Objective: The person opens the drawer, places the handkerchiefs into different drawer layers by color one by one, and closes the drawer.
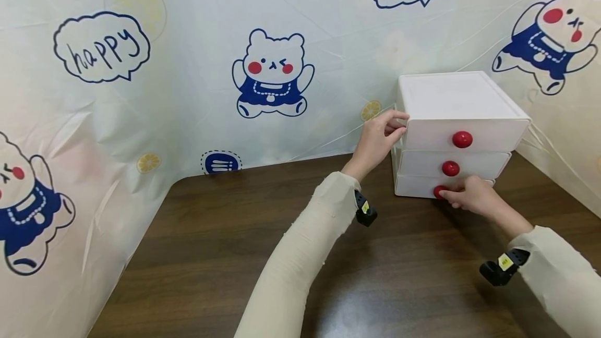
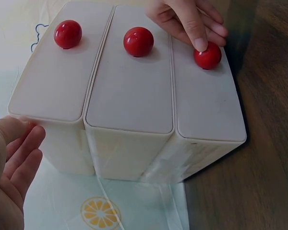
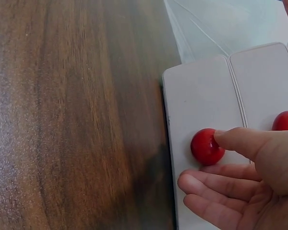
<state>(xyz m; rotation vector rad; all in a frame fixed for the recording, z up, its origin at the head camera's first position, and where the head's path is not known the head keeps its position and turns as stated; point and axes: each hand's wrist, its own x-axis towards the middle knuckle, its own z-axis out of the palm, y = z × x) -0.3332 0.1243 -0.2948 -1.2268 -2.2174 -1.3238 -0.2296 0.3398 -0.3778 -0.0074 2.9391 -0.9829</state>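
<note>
A white three-drawer box (image 1: 462,95) stands on the table, each drawer front bearing a round red knob. My right hand (image 1: 475,196) is at the bottom drawer and pinches its red knob (image 3: 206,146), the thumb on one side and fingers around the other. My left hand (image 1: 375,137) touches the upper left front corner of the box with its fingertips, fingers loosely bent. In the left wrist view the three drawer fronts look closed. The top knob (image 1: 462,139) and middle knob (image 1: 451,168) are untouched.
The dark wood table (image 1: 225,254) extends left and forward of the box. Behind it hangs a pale cloth (image 1: 197,67) printed with bears and lemon slices. A white cord (image 1: 547,142) runs at the right of the box.
</note>
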